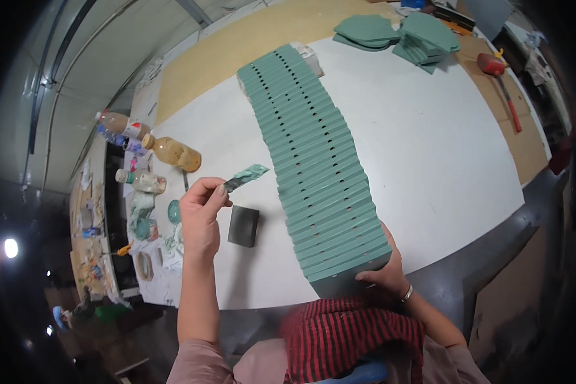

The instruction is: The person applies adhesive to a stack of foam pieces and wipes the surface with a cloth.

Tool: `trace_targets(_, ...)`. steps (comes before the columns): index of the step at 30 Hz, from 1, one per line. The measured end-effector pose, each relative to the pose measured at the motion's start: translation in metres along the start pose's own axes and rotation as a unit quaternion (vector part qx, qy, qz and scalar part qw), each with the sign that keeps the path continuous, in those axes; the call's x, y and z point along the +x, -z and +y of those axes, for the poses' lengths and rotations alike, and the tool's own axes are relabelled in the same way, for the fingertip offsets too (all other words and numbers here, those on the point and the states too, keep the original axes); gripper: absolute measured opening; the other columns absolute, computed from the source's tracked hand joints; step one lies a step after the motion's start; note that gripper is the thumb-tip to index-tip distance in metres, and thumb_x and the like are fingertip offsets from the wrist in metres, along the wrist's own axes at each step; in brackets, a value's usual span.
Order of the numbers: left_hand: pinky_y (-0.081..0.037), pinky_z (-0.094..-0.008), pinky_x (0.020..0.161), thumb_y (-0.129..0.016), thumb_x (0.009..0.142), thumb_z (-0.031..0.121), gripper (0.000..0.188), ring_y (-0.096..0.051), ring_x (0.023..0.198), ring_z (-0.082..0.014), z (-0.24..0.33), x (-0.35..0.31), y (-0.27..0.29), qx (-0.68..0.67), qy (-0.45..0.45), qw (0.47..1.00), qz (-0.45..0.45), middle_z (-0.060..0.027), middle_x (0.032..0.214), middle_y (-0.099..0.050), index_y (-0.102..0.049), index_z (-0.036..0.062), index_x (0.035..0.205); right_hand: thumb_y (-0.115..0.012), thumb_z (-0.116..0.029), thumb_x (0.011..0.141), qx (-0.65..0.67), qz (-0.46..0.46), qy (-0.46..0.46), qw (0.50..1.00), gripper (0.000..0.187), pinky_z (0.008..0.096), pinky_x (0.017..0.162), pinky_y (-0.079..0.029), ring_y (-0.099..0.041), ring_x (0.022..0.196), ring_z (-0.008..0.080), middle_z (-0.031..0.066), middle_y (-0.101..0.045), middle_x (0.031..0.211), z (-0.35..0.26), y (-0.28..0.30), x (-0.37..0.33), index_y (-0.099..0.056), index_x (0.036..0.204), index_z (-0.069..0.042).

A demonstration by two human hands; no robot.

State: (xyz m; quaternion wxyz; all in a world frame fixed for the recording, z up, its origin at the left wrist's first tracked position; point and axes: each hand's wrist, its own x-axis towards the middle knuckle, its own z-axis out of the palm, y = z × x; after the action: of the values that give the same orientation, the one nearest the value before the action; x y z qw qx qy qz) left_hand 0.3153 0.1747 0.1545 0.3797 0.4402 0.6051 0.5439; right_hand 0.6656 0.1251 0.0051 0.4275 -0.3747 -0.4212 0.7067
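- A long overlapping row of green panels (313,160) lay fanned along the white tabletop (429,147), running from the far end of the table down to its near edge, each panel showing a line of small dark holes.
- The right hand (381,276) rested on the nearest panel at the near edge, fingers laid flat and close together over its dark lower face; a watch or bracelet (407,294) sat on that wrist.
- The left hand (201,214) was raised just left of the row, thumb and fingers pinched on a small putty knife (244,176) whose blade was smeared with green paste and pointed toward the panels without touching them.
- A dark rectangular block (244,225) lay on the table between the left hand and the row, apart from both.
- Further left stood several plastic bottles (173,152) and a green-stained mess of tubs and rags (144,214) along the table's edge.
- At the far end, two piles of curved green pieces (397,35) lay on the brown board.
- A red-handled tool (500,83) lay well apart on the right.
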Motion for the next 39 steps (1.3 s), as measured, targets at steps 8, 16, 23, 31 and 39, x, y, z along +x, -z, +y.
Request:
trace_targets(8, -0.045, -0.0237, 0.072, -0.069, 0.093, 0.003, 0.012, -0.055, 0.078, -0.0077, 0.01, 0.004, -0.032, 0.062, 0.002, 0.997, 0.051, 0.0004, 0.088, -0.065, -0.069, -0.0009, 0.104, -0.099, -0.032, 0.05, -0.264, -0.026, 0.075, 0.961, 0.128, 0.0475, 0.109, -0.044, -0.05, 0.132, 0.0413, 0.0264, -0.048, 0.144, 0.003, 0.016, 0.001, -0.03, 0.152, 0.004)
trace_targets(16, -0.039, -0.0217, 0.068, -0.068, 0.093, 0.001, 0.006, -0.049, 0.075, -0.0059, 0.0, 0.049, -0.045, 0.151, -0.065, 0.984, 0.069, 0.0021, 0.083, -0.06, -0.068, -0.0024, 0.097, -0.099, -0.048, 0.05, -0.266, -0.056, 0.135, 0.953, 0.133, 0.0514, 0.104, -0.046, -0.052, 0.128, 0.0444, 0.0285, -0.048, 0.142, 0.018, 0.029, 0.006, -0.03, 0.152, 0.004)
trace_targets(23, -0.038, -0.0226, 0.065, -0.066, 0.092, 0.0, 0.003, -0.048, 0.073, -0.0069, -0.013, 0.088, -0.045, 0.175, -0.091, 0.978, 0.071, 0.0004, 0.082, -0.057, -0.067, -0.0033, 0.093, -0.098, -0.055, 0.05, -0.29, -0.053, 0.167, 0.941, 0.136, 0.0529, 0.101, -0.048, -0.054, 0.125, 0.0454, 0.0308, -0.049, 0.14, 0.016, 0.028, 0.009, -0.032, 0.151, 0.006)
trace_targets(31, -0.039, -0.0237, 0.065, -0.066, 0.092, -0.001, 0.003, -0.048, 0.074, -0.0077, -0.019, 0.121, -0.052, 0.169, -0.11, 0.978, 0.051, -0.0003, 0.082, -0.056, -0.067, -0.0033, 0.091, -0.099, -0.05, 0.055, -0.282, -0.035, 0.165, 0.944, 0.133, 0.0516, 0.108, -0.044, -0.051, 0.132, 0.0404, 0.0239, -0.049, 0.145, 0.027, 0.028, -0.001, -0.029, 0.155, 0.001)
trace_targets(39, -0.039, -0.0217, 0.069, -0.066, 0.094, 0.002, 0.004, -0.048, 0.076, -0.0057, -0.02, 0.143, -0.069, 0.187, -0.149, 0.971, 0.005, 0.0028, 0.083, -0.057, -0.066, -0.0024, 0.093, -0.098, -0.053, 0.053, -0.319, -0.018, 0.199, 0.926, 0.129, 0.048, 0.093, -0.056, -0.062, 0.118, 0.0439, 0.0306, -0.056, 0.134, 0.022, 0.027, 0.002, -0.036, 0.151, 0.005)
